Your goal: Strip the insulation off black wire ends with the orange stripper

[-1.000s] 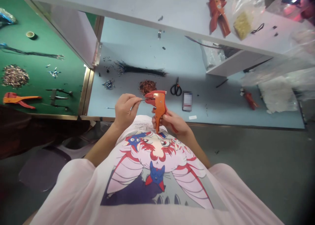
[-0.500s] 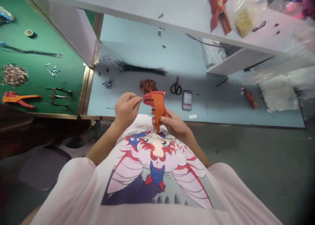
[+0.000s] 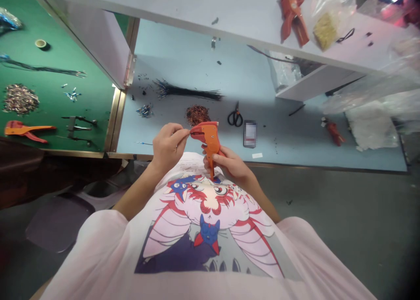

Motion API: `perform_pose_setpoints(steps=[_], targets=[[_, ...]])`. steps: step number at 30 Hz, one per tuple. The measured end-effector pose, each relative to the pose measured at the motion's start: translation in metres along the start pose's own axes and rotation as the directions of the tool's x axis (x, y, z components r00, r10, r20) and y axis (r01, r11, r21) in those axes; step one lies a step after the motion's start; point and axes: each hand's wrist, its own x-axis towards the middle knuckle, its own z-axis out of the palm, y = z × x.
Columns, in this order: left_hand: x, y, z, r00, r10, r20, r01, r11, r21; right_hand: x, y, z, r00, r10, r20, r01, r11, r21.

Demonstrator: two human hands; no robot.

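My right hand [image 3: 229,165] is closed round the handles of an orange wire stripper [image 3: 208,138], held upright over my lap at the front edge of the blue bench [image 3: 197,72]. The tool's jaws point left. My left hand [image 3: 168,143] pinches a thin dark wire whose tip sits at those jaws; fingers and jaws almost touch. A bundle of black wires [image 3: 187,92] and a heap of copper-coloured bits [image 3: 197,113] lie on the bench just beyond my hands.
Black scissors [image 3: 235,116] and a phone [image 3: 250,134] lie right of the heap. A second orange tool [image 3: 293,15] rests on the white shelf [image 3: 229,11]. The green table [image 3: 55,81] to the left carries another orange stripper [image 3: 26,130], pliers and a metal scrap pile.
My left hand has moved right, closing the gap until its fingertips nearly meet the jaws, and the wire shows less. The stripper has tilted slightly and its handles look squeezed together.
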Motion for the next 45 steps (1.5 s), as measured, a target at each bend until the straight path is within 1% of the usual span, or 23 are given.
perform_pose_setpoints(steps=[4, 10, 13, 19, 24, 29, 32, 37, 41, 45], targets=[[-0.001, 0.0, 0.0, 1.0, -0.012, 0.027, 0.011, 0.999, 0.031, -0.001, 0.0, 0.0, 1.0, 0.025, -0.006, -0.025, 1.0, 0.005], [0.0, 0.0, 0.0, 0.999, 0.009, 0.045, -0.011, 0.999, 0.045, -0.001, 0.002, -0.001, 1.0, 0.005, 0.005, -0.005, 1.0, 0.019], [0.001, 0.0, 0.0, 0.999, -0.001, 0.054, -0.002, 0.999, 0.05, -0.001, 0.001, -0.001, 1.0, 0.003, 0.011, -0.003, 1.0, 0.012], [0.002, -0.001, 0.002, 0.998, -0.026, 0.048, 0.025, 0.999, 0.026, 0.003, 0.004, -0.002, 1.0, -0.008, -0.002, 0.008, 1.0, 0.018], [0.001, -0.003, 0.003, 0.999, -0.017, 0.032, 0.018, 0.999, -0.031, 0.007, 0.011, -0.003, 0.999, -0.025, -0.036, 0.027, 0.999, 0.045], [0.003, -0.004, 0.002, 1.0, 0.026, -0.006, -0.026, 1.0, -0.001, 0.008, 0.014, -0.002, 0.999, -0.046, 0.003, 0.046, 0.997, 0.059], [0.004, -0.002, 0.0, 1.0, 0.021, -0.005, -0.021, 1.0, 0.005, 0.007, 0.012, -0.001, 0.999, -0.029, 0.027, 0.027, 0.998, 0.064], [0.006, 0.002, -0.003, 1.0, -0.016, 0.015, 0.017, 0.997, -0.072, 0.003, 0.006, 0.0, 0.998, -0.006, 0.065, -0.001, 0.994, 0.109], [0.007, 0.002, -0.005, 0.999, 0.012, 0.045, -0.005, 0.988, -0.151, 0.001, 0.005, -0.003, 0.995, 0.001, 0.103, -0.012, 0.994, 0.112], [0.006, 0.001, -0.006, 0.998, -0.003, 0.066, 0.013, 0.988, -0.152, 0.001, 0.005, -0.006, 0.994, -0.002, 0.107, -0.007, 0.996, 0.085]])
